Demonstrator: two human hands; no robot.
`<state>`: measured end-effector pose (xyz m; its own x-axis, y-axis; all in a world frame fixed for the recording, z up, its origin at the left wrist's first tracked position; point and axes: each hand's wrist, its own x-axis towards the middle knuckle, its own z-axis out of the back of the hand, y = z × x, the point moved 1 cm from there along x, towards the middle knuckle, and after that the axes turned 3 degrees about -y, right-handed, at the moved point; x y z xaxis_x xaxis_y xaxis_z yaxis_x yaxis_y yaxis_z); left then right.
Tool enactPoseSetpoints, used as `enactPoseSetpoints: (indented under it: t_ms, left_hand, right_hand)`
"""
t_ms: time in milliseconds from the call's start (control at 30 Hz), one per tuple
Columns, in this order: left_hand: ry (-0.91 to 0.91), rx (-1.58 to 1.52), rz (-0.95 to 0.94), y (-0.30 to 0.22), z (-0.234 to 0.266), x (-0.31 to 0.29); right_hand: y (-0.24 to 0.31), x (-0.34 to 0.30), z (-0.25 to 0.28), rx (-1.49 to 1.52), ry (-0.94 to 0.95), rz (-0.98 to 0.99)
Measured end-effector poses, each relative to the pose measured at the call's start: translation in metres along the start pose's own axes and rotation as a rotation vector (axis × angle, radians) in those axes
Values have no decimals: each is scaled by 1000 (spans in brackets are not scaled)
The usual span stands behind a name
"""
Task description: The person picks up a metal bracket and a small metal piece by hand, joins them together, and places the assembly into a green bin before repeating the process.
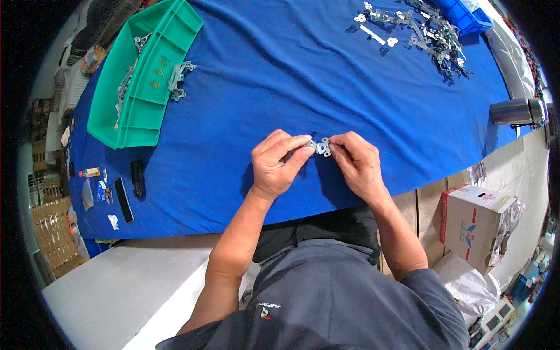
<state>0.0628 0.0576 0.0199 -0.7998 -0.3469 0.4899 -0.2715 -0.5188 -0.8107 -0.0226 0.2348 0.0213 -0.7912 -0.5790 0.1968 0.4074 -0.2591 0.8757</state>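
Both my hands meet over the blue cloth near the table's front edge. Between them is a small silvery metal fitting [325, 149] with rounded lobes that seem to have holes. My left hand [275, 164] pinches its left end between thumb and fingers. At the right end, the thumb and fingertips of my right hand [359, 166] close on the same fitting. Fingers cover part of it, so I cannot tell whether it is one part or two joined. Similar metal fittings [178, 81] lie to the far left, beside a green bin [150, 108].
A pile of metal fittings [440, 46] lies at the far right, by a blue basket [473, 21]. On the right edge rests a steel tumbler [510, 112]. A phone [123, 200] and a black case [137, 178] lie left. A cardboard box [473, 227] stands beyond the front right edge.
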Motion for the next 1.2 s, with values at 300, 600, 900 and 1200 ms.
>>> enactPoseSetpoints:
  t_ms: [300,600,900,1200]
  left_hand:
    - [-24,0,-4,1,-1,2]
    - [55,-37,14,8,-4,3]
    - [104,94,-70,1,-3,3]
    - [149,77,-146,-1,-6,5]
  right_hand:
    - [-1,0,0,-2,-14,65]
    - [-8,-4,-5,51,-37,-67]
    - [-6,-1,-2,160,5,-49]
    - [-11,-1,-7,252,-169,-58]
